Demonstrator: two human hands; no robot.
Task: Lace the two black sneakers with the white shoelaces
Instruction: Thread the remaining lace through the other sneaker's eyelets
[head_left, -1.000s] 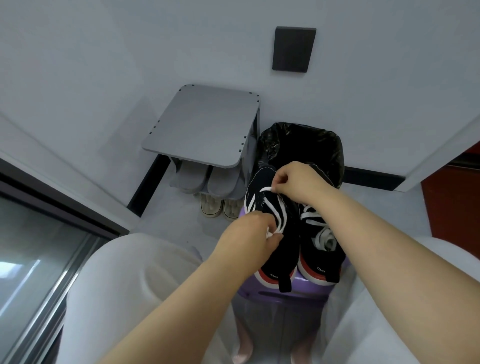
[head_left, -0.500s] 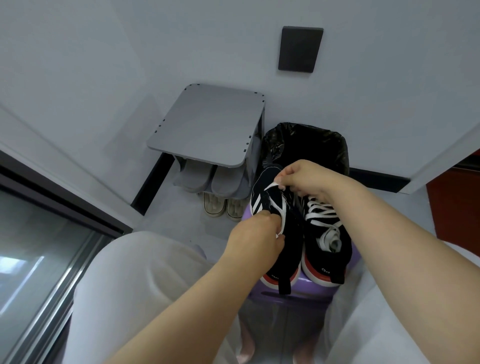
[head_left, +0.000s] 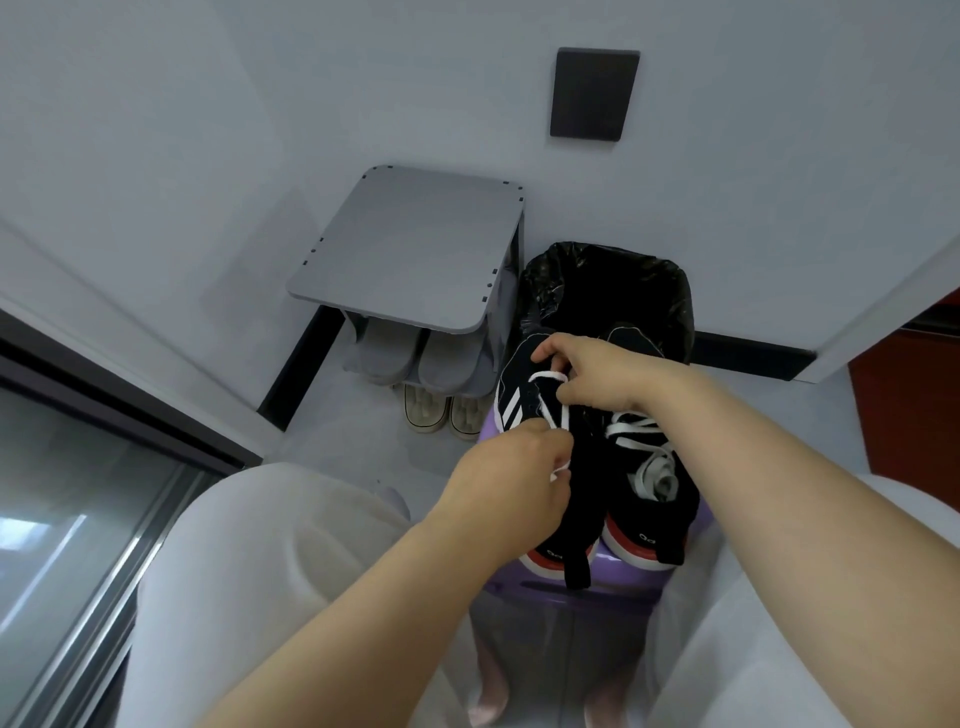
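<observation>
Fingers of left hand pinch shoelace (right hand likewise, higher).

The left sneaker has a matt black cloth upper, and its white shoelace is flat woven cloth. The purple stool is smooth plastic. The far bin liner is glossy, crinkled plastic.

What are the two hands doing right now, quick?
The left hand pinches the white shoelace of the striped black sneaker.
The right hand pinches the same lace, nearer the toe.
</observation>
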